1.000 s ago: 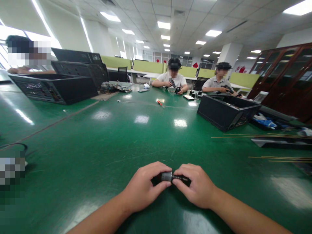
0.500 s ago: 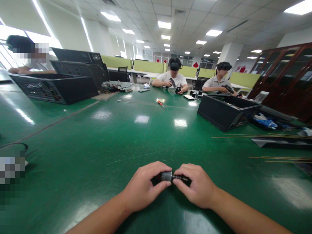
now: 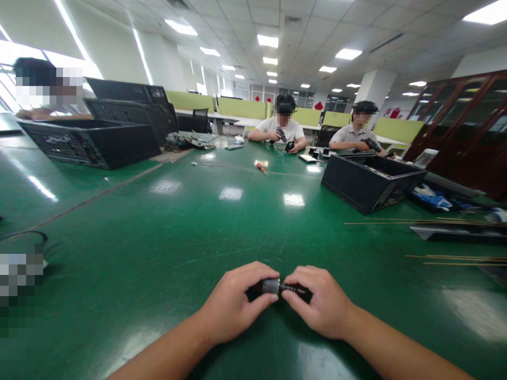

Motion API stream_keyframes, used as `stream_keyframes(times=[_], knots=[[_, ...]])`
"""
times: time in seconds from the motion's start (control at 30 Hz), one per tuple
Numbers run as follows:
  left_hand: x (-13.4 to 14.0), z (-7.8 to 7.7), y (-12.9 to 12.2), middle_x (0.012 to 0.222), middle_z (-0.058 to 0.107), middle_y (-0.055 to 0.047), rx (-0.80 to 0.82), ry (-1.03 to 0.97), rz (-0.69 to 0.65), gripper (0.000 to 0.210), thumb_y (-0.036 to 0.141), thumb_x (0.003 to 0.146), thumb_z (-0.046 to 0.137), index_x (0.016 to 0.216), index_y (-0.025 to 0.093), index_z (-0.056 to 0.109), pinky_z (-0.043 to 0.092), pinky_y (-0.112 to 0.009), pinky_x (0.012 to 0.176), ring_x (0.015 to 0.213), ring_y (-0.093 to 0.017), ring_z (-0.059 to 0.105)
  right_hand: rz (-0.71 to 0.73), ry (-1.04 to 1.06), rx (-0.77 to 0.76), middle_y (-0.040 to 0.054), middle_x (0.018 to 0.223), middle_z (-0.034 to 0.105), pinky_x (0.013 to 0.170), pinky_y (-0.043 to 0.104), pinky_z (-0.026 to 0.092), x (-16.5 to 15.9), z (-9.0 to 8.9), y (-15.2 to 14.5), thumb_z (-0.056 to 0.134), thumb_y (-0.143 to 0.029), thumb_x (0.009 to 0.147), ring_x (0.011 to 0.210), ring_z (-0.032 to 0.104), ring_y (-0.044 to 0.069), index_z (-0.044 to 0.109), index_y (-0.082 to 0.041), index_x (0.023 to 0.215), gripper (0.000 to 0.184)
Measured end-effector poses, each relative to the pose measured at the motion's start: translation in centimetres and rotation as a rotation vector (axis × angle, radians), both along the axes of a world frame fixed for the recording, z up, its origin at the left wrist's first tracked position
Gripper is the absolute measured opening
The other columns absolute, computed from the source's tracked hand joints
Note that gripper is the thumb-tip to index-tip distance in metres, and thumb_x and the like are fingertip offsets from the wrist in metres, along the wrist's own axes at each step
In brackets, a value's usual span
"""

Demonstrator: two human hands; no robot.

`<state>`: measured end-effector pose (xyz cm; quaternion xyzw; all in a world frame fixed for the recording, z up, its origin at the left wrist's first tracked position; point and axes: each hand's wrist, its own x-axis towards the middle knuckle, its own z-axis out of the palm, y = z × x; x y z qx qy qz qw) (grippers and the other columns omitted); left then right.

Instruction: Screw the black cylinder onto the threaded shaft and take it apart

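Observation:
My left hand (image 3: 237, 298) is closed around a dark cylinder with a grey metal collar (image 3: 271, 286), thumb below and fingers above. From the right, my right hand (image 3: 320, 301) pinches a slim black ribbed piece (image 3: 293, 288) with a darker, wider end inside the palm. The two pieces lie in line and meet end to end between my fingertips, low over the green table (image 3: 222, 237). Whether they are one joined thing I cannot tell. My fingers hide the outer ends of both.
Black computer cases (image 3: 130, 145) stand at the left, another case (image 3: 356, 182) at the right. An orange screwdriver (image 3: 261, 168) lies mid-table. Thin brass-coloured rods (image 3: 400, 221) and a dark tray are at the right. Two people (image 3: 277, 129) sit across, one more at far left.
Both hands keep the same grip and place. The whole view has shifted very slightly; nothing else visibly differs.

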<state>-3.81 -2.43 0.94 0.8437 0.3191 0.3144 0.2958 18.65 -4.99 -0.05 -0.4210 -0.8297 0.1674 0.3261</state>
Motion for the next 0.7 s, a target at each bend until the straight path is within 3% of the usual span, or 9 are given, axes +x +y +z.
stream_keyframes(times=[0.7], knots=[[-0.08,0.2,0.03,0.104,0.07,-0.002,-0.005,0.012,0.011,0.025,0.023,0.086,0.066,0.112,0.024,0.065,0.051,-0.029,0.086,0.094,-0.016,0.064,-0.01,-0.01,0.01,0.0009,0.079,0.068,0.069,0.029,0.041,-0.01,0.0,-0.01,0.061,-0.026,0.088,0.071,0.061,0.016,0.067,-0.021,0.089,0.008]])
